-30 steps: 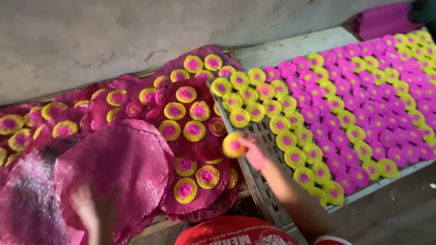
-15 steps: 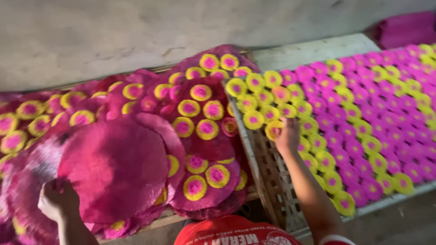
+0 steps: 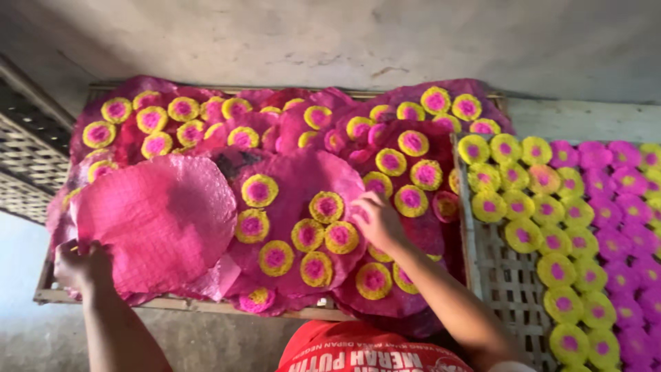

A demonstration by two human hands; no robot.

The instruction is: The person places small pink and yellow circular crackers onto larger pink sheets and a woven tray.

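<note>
My left hand (image 3: 81, 265) grips the near edge of a round pink woven mat (image 3: 155, 220) at the lower left, holding it tilted up over the others. My right hand (image 3: 377, 220) reaches across to a second pink mat (image 3: 296, 172) in the middle. Its fingertips rest beside round yellow discs with pink centres (image 3: 342, 236). I cannot see whether a disc is pinched. More such discs (image 3: 412, 143) lie on overlapping pink mats behind.
The mats sit on a wooden-framed tray (image 3: 172, 303) against a grey wall. To the right a woven bamboo rack (image 3: 506, 279) carries rows of yellow discs (image 3: 523, 234) and pink discs (image 3: 609, 207). Another woven rack (image 3: 27, 158) leans at the far left.
My right hand has come back left from the bamboo rack, where it set a disc down, to the discs on the mat. My left hand has taken hold of the mat's edge.
</note>
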